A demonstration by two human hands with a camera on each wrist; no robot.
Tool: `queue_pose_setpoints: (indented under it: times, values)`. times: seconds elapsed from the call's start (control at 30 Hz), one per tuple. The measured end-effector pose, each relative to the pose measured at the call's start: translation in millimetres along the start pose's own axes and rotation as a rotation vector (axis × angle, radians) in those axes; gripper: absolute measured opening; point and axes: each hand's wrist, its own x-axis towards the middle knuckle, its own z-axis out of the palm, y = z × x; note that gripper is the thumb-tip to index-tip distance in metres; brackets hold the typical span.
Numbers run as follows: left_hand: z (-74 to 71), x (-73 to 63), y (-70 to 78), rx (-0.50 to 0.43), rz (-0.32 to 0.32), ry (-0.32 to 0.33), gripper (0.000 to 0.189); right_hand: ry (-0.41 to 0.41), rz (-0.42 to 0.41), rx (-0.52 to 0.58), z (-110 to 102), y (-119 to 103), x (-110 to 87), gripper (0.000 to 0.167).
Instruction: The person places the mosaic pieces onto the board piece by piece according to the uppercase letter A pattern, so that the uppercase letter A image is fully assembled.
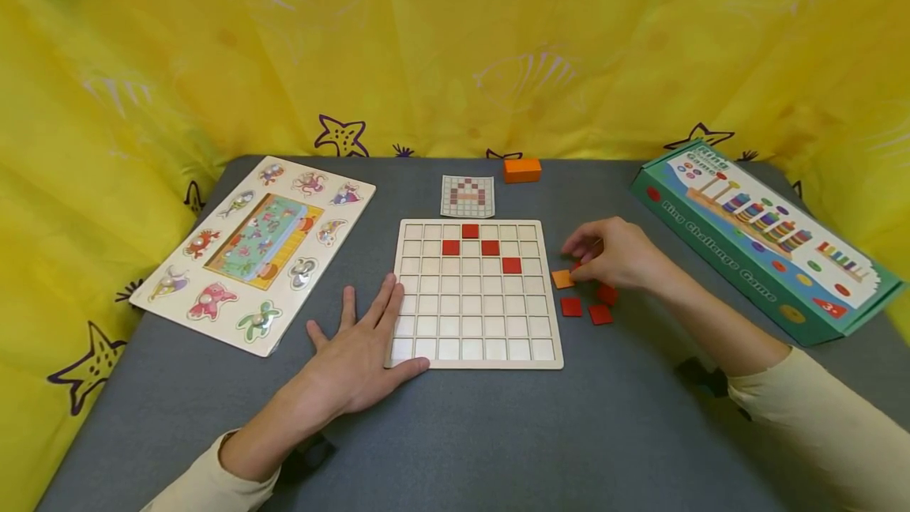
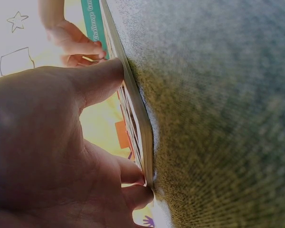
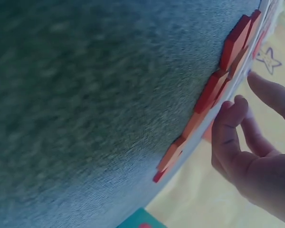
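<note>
A square wooden grid board [image 1: 481, 365] lies on the table, with several red tiles [image 1: 470, 231] in its upper cells. My left hand [image 1: 362, 354] rests at its lower left corner, fingers straight along the left side and thumb on the front edge; the left wrist view shows the thumb and fingertips against the rim. Right of the board, my right hand [image 1: 618, 255] hovers over loose tiles, thumb beside an orange tile [image 1: 562, 279]. In the right wrist view its thumb and fingers stand apart, nothing visible between them. Loose red tiles [image 1: 571, 306] lie below and partly under this hand.
Behind the board lie a patterned card [image 1: 467, 196] and an orange block [image 1: 522, 171]. To the left is a sea-animal puzzle board [image 1: 245, 330]. A green Ring Challenge Game box [image 1: 725, 259] stands to the right. Yellow cloth [image 1: 441, 46] hangs around the grey table [image 1: 498, 441].
</note>
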Motion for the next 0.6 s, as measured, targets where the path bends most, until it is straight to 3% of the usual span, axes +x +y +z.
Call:
queue_pose_setpoints:
  times: [0.6]
  values:
    - [0.8, -0.2, -0.3, -0.009, 0.007, 0.008, 0.109, 0.006, 0.04, -0.105, 0.3, 13.0, -3.9, 0.033]
